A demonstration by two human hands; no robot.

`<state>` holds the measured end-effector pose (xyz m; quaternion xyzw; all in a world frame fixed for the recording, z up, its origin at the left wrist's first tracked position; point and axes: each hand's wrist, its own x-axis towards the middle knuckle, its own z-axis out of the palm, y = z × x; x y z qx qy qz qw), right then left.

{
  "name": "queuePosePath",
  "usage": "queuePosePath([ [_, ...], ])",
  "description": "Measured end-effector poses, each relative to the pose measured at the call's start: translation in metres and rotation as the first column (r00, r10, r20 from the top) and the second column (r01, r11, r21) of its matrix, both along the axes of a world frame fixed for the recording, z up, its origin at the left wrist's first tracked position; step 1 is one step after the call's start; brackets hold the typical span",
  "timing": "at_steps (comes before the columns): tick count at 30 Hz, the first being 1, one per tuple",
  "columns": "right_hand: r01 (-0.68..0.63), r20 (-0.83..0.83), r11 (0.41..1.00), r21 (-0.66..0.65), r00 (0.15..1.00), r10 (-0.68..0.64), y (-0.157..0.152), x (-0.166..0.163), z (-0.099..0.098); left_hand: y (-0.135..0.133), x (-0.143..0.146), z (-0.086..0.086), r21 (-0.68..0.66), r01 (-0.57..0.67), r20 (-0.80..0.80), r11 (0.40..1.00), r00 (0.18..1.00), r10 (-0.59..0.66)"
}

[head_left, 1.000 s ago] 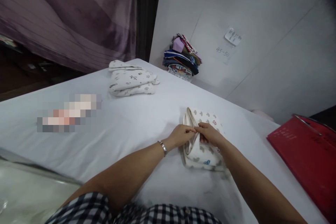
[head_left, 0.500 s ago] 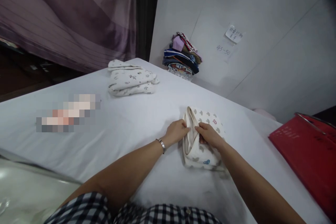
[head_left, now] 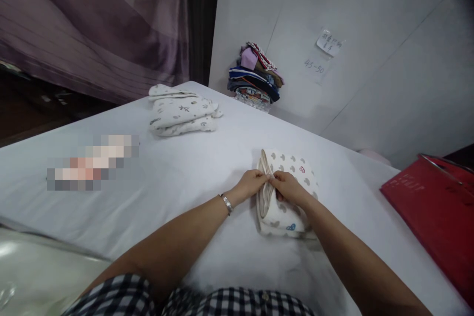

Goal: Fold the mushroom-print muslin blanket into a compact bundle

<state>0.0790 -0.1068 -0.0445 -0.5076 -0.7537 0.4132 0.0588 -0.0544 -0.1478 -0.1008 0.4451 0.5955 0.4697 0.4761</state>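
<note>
Nearest, on the white surface (head_left: 177,177), lies a small folded garment (head_left: 285,202), cream with a heart print; it looks soft, light and limp, best taken by its banded edge. The left hand (head_left: 252,183) and right hand (head_left: 287,188) meet over that edge, fingers pinched narrow on the cloth, though how firmly is hard to see. Farther off sits another folded bundle (head_left: 181,116), then a stack of clothes (head_left: 255,76) against the wall.

Bare forearms, a silver bracelet (head_left: 226,204) on the left wrist, black-and-white checked garment (head_left: 192,301)
</note>
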Motion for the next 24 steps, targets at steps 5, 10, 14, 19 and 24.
queuePosePath([
  [5, 0.033, -0.038, 0.999, -0.025, 0.999, -0.034, -0.0020, 0.0022, 0.0011, -0.0008, -0.0008, 0.0017, -0.024, 0.034, -0.087, 0.999, 0.996, -0.036],
  [10, 0.041, -0.065, 0.998, -0.052, 0.997, -0.044, -0.0021, 0.0045, 0.0023, -0.0028, -0.0026, 0.0070, -0.038, 0.070, -0.036, 0.997, 0.997, -0.072],
  [14, 0.027, -0.090, 0.998, -0.064, 0.995, -0.033, 0.0005, 0.0068, -0.0012, -0.0032, -0.0029, 0.0073, -0.058, 0.079, 0.018, 0.995, 0.997, -0.078],
  [19, 0.026, -0.118, 0.997, -0.078, 0.992, -0.035, 0.0035, 0.0092, -0.0067, -0.0021, -0.0039, 0.0016, -0.022, 0.120, 0.096, 0.993, 0.988, -0.118],
  [24, 0.042, -0.112, 0.995, -0.089, 0.992, -0.051, 0.0001, 0.0065, -0.0024, -0.0024, -0.0052, 0.0026, -0.049, 0.167, 0.197, 0.985, 0.968, -0.155],
])
